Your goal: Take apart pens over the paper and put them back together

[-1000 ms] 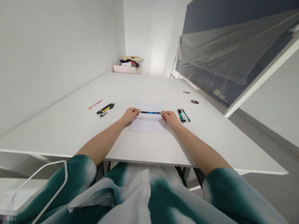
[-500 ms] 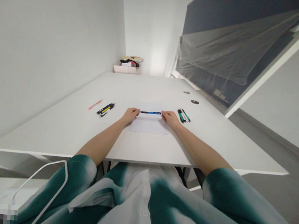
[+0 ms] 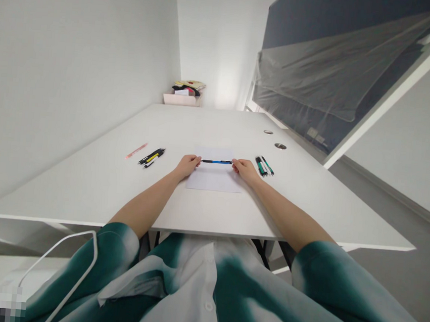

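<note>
Little has shifted since the earlier frame: the left hand (image 3: 188,166) and the right hand (image 3: 245,171) sit where they were, and the blue-and-black pen (image 3: 217,161) between them has not visibly moved. Each hand seems to pinch one end of the pen between its fingertips, though the view is too small to show the exact grip or whether the pen is off the paper. The pen's long axis runs straight across the view from hand to hand, with neither hand clearly nearer its middle. It lies over the upper part of a sheet of white paper (image 3: 214,178) on the white bench (image 3: 85,205). The right hand is just beside a bunch of green-and-black pens (image 3: 264,166), while the left hand stands a little further from a bunch of black-and-yellow pens (image 3: 151,157), with a pink pen (image 3: 136,151) beyond them. A wide stretch of bench lies between the paper and the near edge, and more runs away toward the far end, past two round cable grommets (image 3: 279,146).
</note>
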Demonstrator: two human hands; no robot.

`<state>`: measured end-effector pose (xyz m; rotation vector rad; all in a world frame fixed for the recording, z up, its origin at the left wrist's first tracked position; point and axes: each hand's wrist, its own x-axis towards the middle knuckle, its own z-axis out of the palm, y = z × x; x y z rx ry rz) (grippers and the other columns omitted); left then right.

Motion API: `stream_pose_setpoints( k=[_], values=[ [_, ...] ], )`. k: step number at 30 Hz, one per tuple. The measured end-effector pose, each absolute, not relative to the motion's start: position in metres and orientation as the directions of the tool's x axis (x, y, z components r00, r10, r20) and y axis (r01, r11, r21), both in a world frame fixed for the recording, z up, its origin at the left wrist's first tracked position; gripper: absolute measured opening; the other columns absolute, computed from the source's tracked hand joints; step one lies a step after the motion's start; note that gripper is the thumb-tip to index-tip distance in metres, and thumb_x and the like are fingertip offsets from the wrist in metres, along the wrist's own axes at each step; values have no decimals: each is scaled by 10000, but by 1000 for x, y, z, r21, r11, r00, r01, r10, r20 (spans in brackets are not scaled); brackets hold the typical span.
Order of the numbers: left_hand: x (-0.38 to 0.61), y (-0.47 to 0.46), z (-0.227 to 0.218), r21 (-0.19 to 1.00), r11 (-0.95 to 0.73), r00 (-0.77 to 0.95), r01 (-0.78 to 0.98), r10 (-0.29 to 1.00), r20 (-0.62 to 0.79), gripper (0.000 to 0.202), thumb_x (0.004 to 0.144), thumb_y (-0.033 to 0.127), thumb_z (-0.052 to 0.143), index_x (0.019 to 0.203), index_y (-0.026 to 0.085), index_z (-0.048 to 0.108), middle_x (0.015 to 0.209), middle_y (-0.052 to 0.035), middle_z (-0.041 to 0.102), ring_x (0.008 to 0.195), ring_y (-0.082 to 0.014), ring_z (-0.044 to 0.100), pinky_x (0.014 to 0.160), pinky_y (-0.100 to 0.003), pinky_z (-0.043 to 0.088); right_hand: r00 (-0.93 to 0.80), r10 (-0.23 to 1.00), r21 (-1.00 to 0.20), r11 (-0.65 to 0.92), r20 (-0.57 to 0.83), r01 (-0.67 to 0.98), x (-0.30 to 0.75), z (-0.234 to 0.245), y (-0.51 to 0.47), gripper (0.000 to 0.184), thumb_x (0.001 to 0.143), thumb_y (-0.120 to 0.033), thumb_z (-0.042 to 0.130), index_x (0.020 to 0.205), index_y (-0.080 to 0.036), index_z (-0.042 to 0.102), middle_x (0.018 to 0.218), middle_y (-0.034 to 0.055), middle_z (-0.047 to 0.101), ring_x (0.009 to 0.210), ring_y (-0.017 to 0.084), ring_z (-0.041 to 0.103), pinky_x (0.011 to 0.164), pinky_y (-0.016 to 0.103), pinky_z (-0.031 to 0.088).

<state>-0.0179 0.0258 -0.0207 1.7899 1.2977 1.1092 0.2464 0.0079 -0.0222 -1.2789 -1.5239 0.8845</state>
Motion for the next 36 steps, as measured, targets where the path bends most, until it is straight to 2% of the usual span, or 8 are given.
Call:
stream_pose_setpoints(
  k=[13,21,23,25,28,31,34,36],
  values=[
    [-18,22,-16,854,-336,120,398,942,314,352,812,473,550,670,160,625,628,-19,608,621,-146,511,613,-276,394,-16,979,-954,202,204,221,247,-24,10,444,726,-599,663,613,-174,598,582,23,611,552,118,511,578,249,419],
    [-14,19,-12,916,-308,156,257,949,275,218,700,345,682,795,151,654,785,-57,696,742,-169,599,743,-315,463,-3,992,-992,122,122,20,247,-20,7,193,719,-322,717,802,-171,630,721,48,695,651,138,628,668,275,514],
    [-12,18,-12,913,-317,172,257,945,279,204,688,309,694,809,151,651,800,-51,693,756,-169,607,756,-323,474,-5,988,-987,153,153,42,247,-21,8,183,715,-278,696,847,-177,619,728,33,688,664,138,627,687,283,514],
    [-11,17,-12,896,-344,195,280,935,297,195,698,292,691,828,152,651,820,-50,692,772,-169,613,773,-332,483,-22,975,-965,223,222,139,247,-22,9,212,716,-262,671,902,-181,612,737,14,670,663,137,610,688,284,502],
    [-8,15,-12,854,-396,240,337,913,329,178,723,271,669,856,153,662,843,-52,697,797,-173,624,796,-342,494,-106,933,-842,358,345,403,244,-22,6,268,745,-272,641,997,-183,621,801,9,662,677,140,588,698,287,484],
    [-5,14,-11,811,-430,261,396,900,350,167,745,251,632,871,154,684,859,-54,707,811,-181,633,798,-340,505,-250,874,-617,474,417,628,238,-19,-1,276,811,-272,599,1068,-183,639,918,47,684,739,158,594,749,300,477],
    [-3,12,-10,773,-448,270,449,893,360,182,765,255,607,886,156,699,875,-58,714,815,-186,633,794,-335,507,-352,819,-409,542,454,734,232,-15,-7,261,873,-224,534,1098,-161,649,1034,103,685,888,196,611,858,325,460],
    [-2,11,-9,752,-454,272,477,890,365,190,782,270,593,893,159,700,871,-57,715,808,-185,627,787,-329,504,-385,802,-312,550,457,775,227,-13,-11,270,913,-207,483,1121,-156,648,1073,119,679,981,212,603,911,331,439]
  ],
)
